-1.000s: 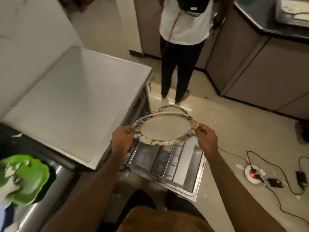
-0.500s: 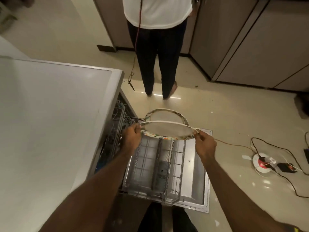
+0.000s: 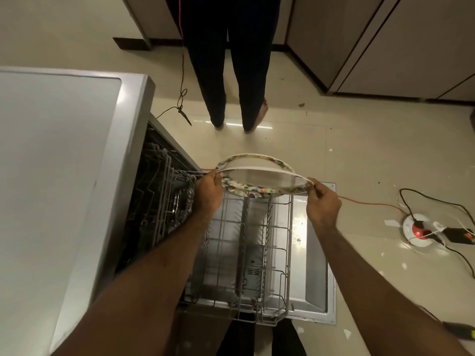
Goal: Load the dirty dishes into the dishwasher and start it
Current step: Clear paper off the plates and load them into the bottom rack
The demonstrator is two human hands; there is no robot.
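Head view: left hand (image 3: 208,191) and right hand (image 3: 323,201) each pinch an opposite edge of the plate (image 3: 262,179), held nearly flat above the far end of the rack (image 3: 257,253), which is pulled out over the open door (image 3: 316,265). Such thin rim grips could slip as it tips upright; it could also knock the second plate (image 3: 254,160) just behind or miss the tines (image 3: 268,222).

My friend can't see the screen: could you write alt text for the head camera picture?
A left hand and a right hand grip a floral-rimmed plate by opposite edges above the pulled-out rack of an open dishwasher, a second plate just behind it. Another person's legs stand beyond.
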